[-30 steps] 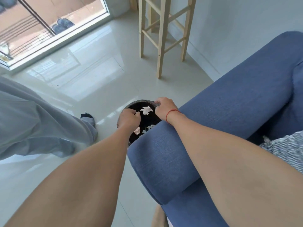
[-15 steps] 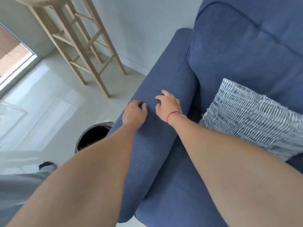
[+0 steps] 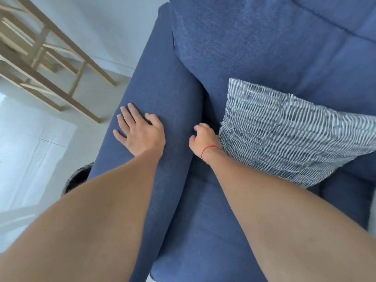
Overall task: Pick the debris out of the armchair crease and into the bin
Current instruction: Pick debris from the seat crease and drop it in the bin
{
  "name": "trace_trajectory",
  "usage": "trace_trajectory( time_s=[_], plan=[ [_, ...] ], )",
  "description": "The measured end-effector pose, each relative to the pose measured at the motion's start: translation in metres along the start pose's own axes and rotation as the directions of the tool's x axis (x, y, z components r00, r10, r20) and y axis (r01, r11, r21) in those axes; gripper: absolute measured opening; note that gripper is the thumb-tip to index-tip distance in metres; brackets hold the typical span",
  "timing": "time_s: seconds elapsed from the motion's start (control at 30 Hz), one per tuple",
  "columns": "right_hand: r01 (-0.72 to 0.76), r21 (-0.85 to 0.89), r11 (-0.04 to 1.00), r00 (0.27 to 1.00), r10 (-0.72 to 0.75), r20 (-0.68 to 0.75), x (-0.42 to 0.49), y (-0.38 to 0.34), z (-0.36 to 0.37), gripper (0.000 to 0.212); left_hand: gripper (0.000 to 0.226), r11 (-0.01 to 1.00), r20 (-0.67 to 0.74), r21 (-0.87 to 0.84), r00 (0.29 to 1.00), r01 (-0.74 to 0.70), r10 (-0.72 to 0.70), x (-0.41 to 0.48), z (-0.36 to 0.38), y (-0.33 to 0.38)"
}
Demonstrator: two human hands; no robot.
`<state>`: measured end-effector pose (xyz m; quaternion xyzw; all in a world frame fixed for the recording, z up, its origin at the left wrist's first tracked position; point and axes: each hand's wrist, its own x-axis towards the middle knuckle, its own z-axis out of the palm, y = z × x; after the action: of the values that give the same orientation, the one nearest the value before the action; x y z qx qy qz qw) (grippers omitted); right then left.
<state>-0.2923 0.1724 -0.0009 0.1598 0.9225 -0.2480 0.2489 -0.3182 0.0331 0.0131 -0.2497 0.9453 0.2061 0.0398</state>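
Blue armchair (image 3: 254, 47) fabric hides the crease (image 3: 205, 110) beside the armrest (image 3: 162, 88), nearest the right hand (image 3: 203, 137), its grip curled, contents untellable; left hand (image 3: 140, 133) lies flat, released.

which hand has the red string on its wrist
The right hand, curled at the crease beside the striped cushion. The left hand lies flat, fingers spread, on the armrest with a bare wrist.

My left grip (image 3: 140, 135) flat, palm down, fingers spread, empty. My right grip (image 3: 204, 137) curled, fingers tucked downward, red thread at wrist. Both forearms extended forward.
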Motion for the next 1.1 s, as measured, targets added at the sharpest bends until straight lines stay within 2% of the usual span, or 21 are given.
trace_trajectory(
  time_s=[0.1, 0.23, 0.47, 0.53, 0.63, 0.93, 1.1],
  plan=[
    [-0.096, -0.034, 0.995, 0.99, 0.099, 0.101, 0.017, 0.008, 0.016, 0.023, 0.061, 0.999, -0.062, 0.033, 0.998, 0.011, -0.009, 0.001, 0.008, 0.0],
    [-0.159, -0.078, 0.984, 0.958, 0.173, 0.229, 0.036, 0.012, 0.039, 0.038, 0.061, 0.998, -0.089, 0.061, 0.996, 0.014, -0.008, 0.005, 0.018, -0.002],
    [-0.053, -0.309, 0.95, 0.941, 0.151, 0.303, 0.081, 0.019, 0.053, 0.057, 0.063, 0.995, -0.088, 0.097, 0.996, 0.018, -0.01, 0.006, 0.021, -0.003],
    [-0.061, -0.334, 0.941, 0.934, 0.172, 0.314, 0.088, 0.02, 0.053, 0.063, 0.064, 0.994, -0.078, 0.106, 0.997, 0.022, -0.014, 0.006, 0.021, -0.003],
    [0.009, -0.382, 0.924, 0.918, 0.143, 0.369, 0.097, 0.023, 0.059, 0.07, 0.065, 0.994, -0.068, 0.109, 0.997, 0.028, -0.021, 0.007, 0.022, -0.004],
    [0.014, -0.455, 0.891, 0.921, 0.165, 0.352, 0.097, 0.026, 0.059, 0.061, 0.066, 0.992, -0.056, 0.122, 0.998, 0.038, -0.032, 0.007, 0.023, -0.002],
    [-0.026, -0.36, 0.933, 0.938, 0.148, 0.315, 0.096, 0.026, 0.061, 0.054, 0.065, 0.993, -0.062, 0.114, 0.998, 0.039, -0.032, 0.008, 0.023, -0.002]
  ],
)
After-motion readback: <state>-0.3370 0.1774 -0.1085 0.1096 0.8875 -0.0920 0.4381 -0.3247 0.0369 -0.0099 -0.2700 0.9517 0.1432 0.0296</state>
